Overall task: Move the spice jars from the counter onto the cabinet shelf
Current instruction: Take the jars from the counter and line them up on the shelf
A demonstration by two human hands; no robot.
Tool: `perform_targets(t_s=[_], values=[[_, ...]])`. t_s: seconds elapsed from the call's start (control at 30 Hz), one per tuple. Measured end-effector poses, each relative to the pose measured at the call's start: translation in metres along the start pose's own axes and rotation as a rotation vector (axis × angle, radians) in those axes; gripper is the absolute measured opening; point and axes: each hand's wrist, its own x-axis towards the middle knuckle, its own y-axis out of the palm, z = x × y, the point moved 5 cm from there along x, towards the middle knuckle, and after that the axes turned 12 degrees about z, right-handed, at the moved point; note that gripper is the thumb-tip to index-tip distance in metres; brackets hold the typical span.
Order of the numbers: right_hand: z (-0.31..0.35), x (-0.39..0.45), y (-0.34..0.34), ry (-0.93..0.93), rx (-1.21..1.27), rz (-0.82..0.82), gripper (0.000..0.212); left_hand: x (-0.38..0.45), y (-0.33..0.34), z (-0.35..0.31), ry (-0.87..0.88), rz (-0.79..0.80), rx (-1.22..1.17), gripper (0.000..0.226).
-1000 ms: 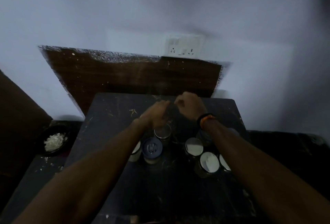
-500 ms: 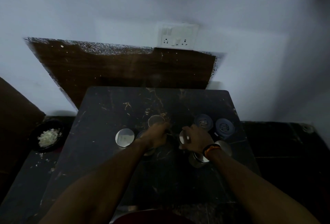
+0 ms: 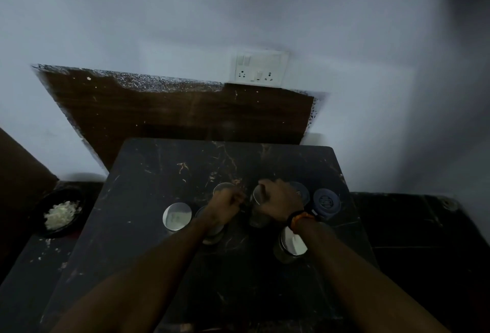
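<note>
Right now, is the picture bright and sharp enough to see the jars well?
Head view: dim and dark; the shiny lid catches light, the dark-lidded jar nearly blends into the counter; both hands look soft and shadowed; wide-angle bending at the edges.

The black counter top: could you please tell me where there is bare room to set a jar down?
Bare counter top lies behind the jars toward the wooden board, and in front, between the forearms. The middle row is crowded.
</note>
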Motion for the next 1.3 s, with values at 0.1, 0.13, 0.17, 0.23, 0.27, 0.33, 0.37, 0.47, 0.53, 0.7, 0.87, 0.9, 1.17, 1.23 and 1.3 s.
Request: perform_targets(t_s=[0.1,0.13,0.17,0.23,0.27,0.33,0.37,0.47,0.53,0.7,0.87,0.9,1.17,1.23,1.3], values=[[0.016,0.002,-0.034,-0.077,0.138,0.064,0.080,0.001,-0.010,-0.003,-0.005,-0.118,-0.149,0.019],[0.020,0.002,-0.043,-0.101,0.160,0.089,0.083,0.000,-0.013,-0.003,-0.013,-0.148,-0.236,0.021],[0.024,0.003,-0.050,-0.124,0.188,0.108,0.084,0.000,-0.015,-0.004,-0.019,-0.175,-0.318,0.023],[0.030,0.002,-0.064,-0.185,0.302,0.123,0.081,0.000,-0.019,-0.006,-0.026,-0.211,-0.489,0.026],[0.033,0.001,-0.071,-0.229,0.386,0.121,0.078,0.000,-0.019,-0.007,-0.026,-0.204,-0.621,0.026],[0.036,-0.002,-0.083,-0.320,0.559,0.124,0.074,0.000,-0.015,-0.014,-0.034,-0.120,-0.986,0.032],[0.037,-0.003,-0.088,-0.358,0.638,0.138,0.072,-0.001,-0.012,-0.017,-0.045,-0.047,-1.160,0.036],[0.039,-0.004,-0.098,-0.451,0.829,0.150,0.070,-0.006,-0.005,-0.027,-0.044,0.160,-1.413,0.046],[0.039,-0.003,-0.103,-0.479,0.900,0.101,0.068,-0.010,-0.004,-0.035,-0.005,0.208,-1.508,0.049],[0.037,0.000,-0.110,-0.511,1.145,0.009,0.062,-0.012,-0.017,-0.055,0.167,0.074,-1.518,0.053],[0.045,0.005,-0.112,-0.511,1.377,-0.065,0.064,-0.015,-0.036,-0.079,0.250,-0.079,-1.232,0.051],[0.047,0.005,-0.111,-0.508,1.411,-0.073,0.067,-0.016,-0.038,-0.083,0.257,-0.109,-1.168,0.051],[0.063,0.004,-0.125,-0.532,1.494,-0.111,0.072,-0.022,-0.053,-0.101,0.367,-0.178,-0.942,0.067],[0.067,0.004,-0.129,-0.533,1.461,-0.104,0.067,-0.022,-0.059,-0.102,0.384,-0.179,-0.910,0.070],[0.074,0.002,-0.138,-0.555,1.427,-0.106,0.065,-0.022,-0.067,-0.107,0.403,-0.185,-0.881,0.071]])
